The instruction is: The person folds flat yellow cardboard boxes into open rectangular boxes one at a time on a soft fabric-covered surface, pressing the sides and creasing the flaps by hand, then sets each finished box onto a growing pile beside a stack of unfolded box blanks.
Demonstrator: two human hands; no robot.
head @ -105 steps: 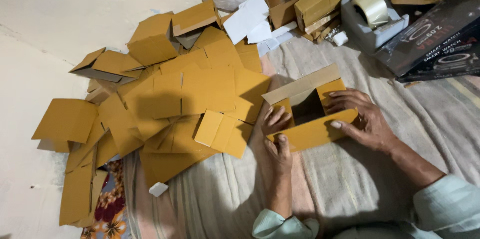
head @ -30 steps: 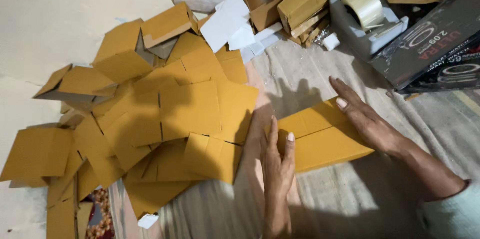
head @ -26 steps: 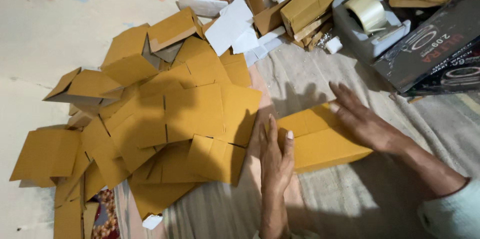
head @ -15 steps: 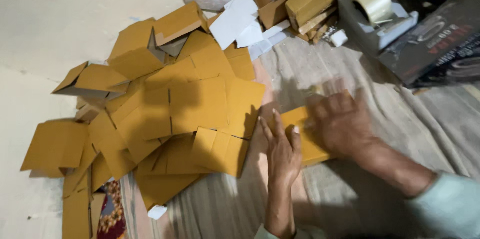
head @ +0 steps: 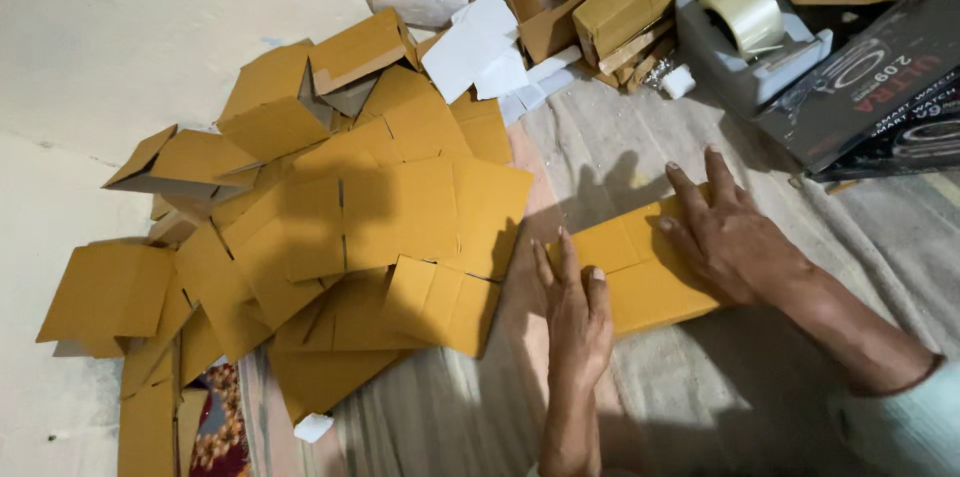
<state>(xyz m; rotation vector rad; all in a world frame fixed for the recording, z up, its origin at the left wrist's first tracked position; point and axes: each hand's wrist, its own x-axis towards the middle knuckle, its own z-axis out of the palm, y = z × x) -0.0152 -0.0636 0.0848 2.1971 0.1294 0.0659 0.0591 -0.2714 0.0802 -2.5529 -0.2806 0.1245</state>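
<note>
My right hand [head: 735, 237] lies flat, fingers spread, on top of a flattened brown cardboard box [head: 640, 272] that rests on the grey cloth [head: 700, 407] in front of me. My left hand [head: 575, 312] is open too, palm down, fingertips on the box's near left edge; neither hand grips anything. Just left of the box, a loose heap of flat cardboard blanks [head: 330, 237] spreads over the floor, with a few folded boxes [head: 270, 107] on top. Beyond my right hand stand a grey tape dispenser [head: 745, 32] and a black printed carton [head: 870, 87].
</note>
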